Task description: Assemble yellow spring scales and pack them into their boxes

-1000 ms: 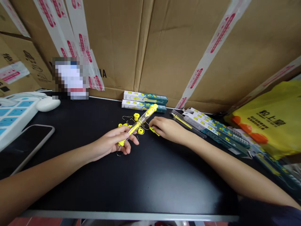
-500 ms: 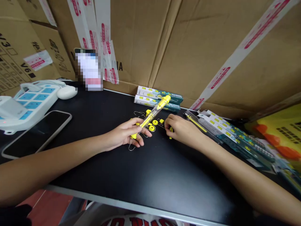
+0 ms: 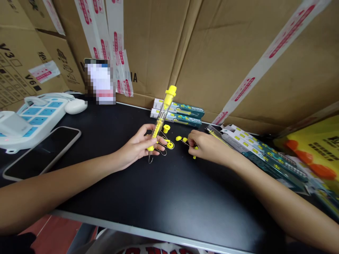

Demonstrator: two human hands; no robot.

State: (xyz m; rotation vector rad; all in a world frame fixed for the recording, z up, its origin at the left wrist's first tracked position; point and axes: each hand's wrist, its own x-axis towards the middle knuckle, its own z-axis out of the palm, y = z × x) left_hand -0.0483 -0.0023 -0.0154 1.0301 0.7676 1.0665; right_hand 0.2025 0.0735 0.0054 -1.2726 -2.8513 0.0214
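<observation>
My left hand [image 3: 137, 145] is closed around the lower end of a clear tube with yellow ends [image 3: 162, 116], held nearly upright with its yellow cap at the top and a wire hook hanging below. My right hand [image 3: 208, 147] rests on the black table [image 3: 169, 197] with fingers curled on a small yellow piece [image 3: 195, 152]. Between the hands lie several small yellow parts [image 3: 169, 135] and thin wire hooks [image 3: 161, 150].
Two teal and white boxes [image 3: 182, 113] lie at the back against cardboard cartons [image 3: 212, 53]. More packaged items [image 3: 259, 151] fan out at the right beside a yellow bag [image 3: 315, 148]. A phone [image 3: 39, 151], a power strip [image 3: 34, 116] and a white mouse [image 3: 75, 106] sit at the left.
My left hand has tipped the tube from a low slant to nearly upright. My right hand stayed by the yellow parts, shifting slightly. The view swung left over the second.
</observation>
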